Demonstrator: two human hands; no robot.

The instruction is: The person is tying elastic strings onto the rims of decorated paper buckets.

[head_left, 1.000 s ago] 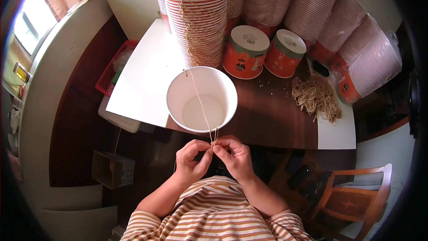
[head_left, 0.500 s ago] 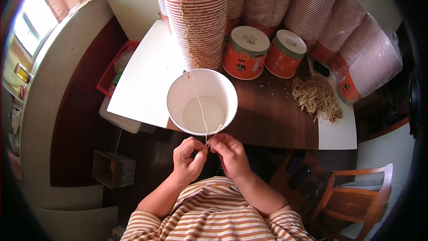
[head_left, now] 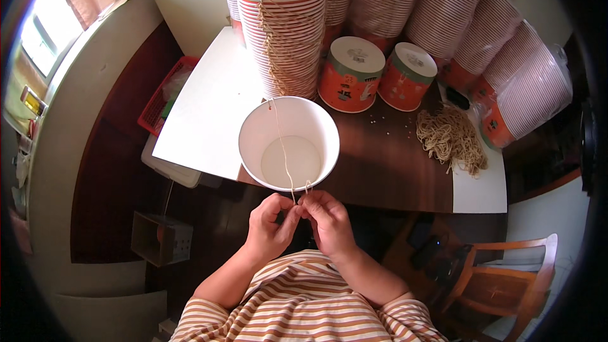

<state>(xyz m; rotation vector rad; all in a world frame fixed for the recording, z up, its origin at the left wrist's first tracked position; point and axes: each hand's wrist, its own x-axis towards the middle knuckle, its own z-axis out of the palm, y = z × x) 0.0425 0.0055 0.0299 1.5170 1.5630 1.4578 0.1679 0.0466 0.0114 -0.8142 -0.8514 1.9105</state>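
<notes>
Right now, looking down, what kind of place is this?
Maybe a small workroom, perhaps at home: tall stacks of paper buckets crowd the table, a pile of beige string lies on it, and a wooden chair stands nearby.

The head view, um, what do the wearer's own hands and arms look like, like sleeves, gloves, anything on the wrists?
The left hand and right hand are ungloved, with no watch or bracelet visible. Both forearms are bare. The loose sleeves end near the elbows, striped white and orange-brown like the top.
</notes>
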